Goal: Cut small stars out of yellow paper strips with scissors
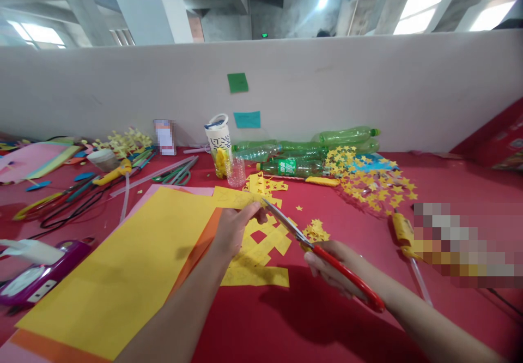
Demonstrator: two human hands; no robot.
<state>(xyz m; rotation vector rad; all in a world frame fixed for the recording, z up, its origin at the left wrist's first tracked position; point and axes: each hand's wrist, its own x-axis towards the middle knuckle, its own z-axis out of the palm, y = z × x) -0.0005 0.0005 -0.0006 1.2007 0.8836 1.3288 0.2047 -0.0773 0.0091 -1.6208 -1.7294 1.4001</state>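
Note:
My left hand (237, 227) pinches a strip of yellow paper (231, 197) with faint drawn outlines on it. Red-handled scissors (327, 256) are in my right hand (343, 270), their blades pointing up and left. The blade tips reach the right end of the strip, close to my left fingertips. Below my hands lie several more yellow paper pieces (255, 277), overlapping one another. A small pile of cut yellow stars (316, 231) sits just beyond the scissors, and one loose star (299, 208) lies farther off.
Large yellow sheets (134, 243) cover the left front, over orange and pink paper. A purple power strip (53, 276) and a yellow glue gun (116, 172) lie left. Green plastic bottles (294, 167) and a white cup (218, 134) stand behind. Star-tipped sprays (368, 180) and another glue gun (402, 232) are right.

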